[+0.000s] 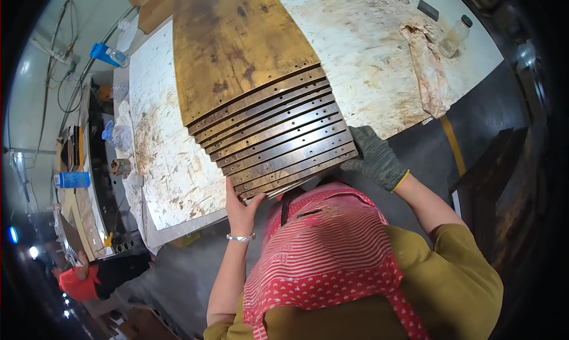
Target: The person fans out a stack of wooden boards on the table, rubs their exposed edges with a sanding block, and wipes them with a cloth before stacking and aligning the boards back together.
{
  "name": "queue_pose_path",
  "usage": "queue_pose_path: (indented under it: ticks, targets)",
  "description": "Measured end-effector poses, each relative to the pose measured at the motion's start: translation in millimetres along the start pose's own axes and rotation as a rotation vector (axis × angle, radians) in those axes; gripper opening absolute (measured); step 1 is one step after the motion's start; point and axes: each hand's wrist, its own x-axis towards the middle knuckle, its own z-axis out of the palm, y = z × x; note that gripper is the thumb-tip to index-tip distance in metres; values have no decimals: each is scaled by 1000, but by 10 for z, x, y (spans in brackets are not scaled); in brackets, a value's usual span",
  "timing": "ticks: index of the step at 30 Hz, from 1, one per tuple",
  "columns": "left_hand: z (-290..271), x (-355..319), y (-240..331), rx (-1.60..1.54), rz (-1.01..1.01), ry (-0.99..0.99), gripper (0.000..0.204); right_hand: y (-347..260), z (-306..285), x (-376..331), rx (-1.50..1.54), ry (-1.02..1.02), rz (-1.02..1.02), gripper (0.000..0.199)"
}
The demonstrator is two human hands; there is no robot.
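Note:
A staggered stack of brown, tarnished metal plates (269, 123) with rows of small holes along their edges lies on a white, rust-stained worktable (172, 162). Its near end overhangs the table edge. My left hand (240, 206), bare with a silver bracelet, grips the near edge of the lowest plates, thumb apart from the fingers. My right hand (374, 157), in a grey glove with a yellow cuff, holds the stack's near right corner. A red striped apron covers my front below the plates.
A stained rag (428, 67), a clear bottle with a dark cap (455, 36) and a dark block (428, 9) lie at the table's far right. Blue-capped bottles (108, 54) stand on a cluttered bench at left. Another person in orange (80, 282) is at lower left.

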Motion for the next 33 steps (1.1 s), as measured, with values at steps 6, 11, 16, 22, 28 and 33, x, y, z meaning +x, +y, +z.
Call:
queue_pose_path:
  ticks: [6,11,16,22,28,33]
  targets:
    - [-39,22,81,113,-82,101,83,39,89,-1,-20,-8,52,75]
    - [-14,-13,84,155,-87,105,80,23,120,-33,-39,62,42,70]
    - [49,16,130,49,-58,163,74,-36,140,-33,-3,120,51,62]
    - [123,57,104,84,-17,280,68,118,283,26,-109,249,-52,53]
    - [129,90,41,20,-5,262,66,20,217,37,-128,221,-13,50]
    - [147,87,-9,133,22,315,65,-36,161,15,-54,165,35,51]
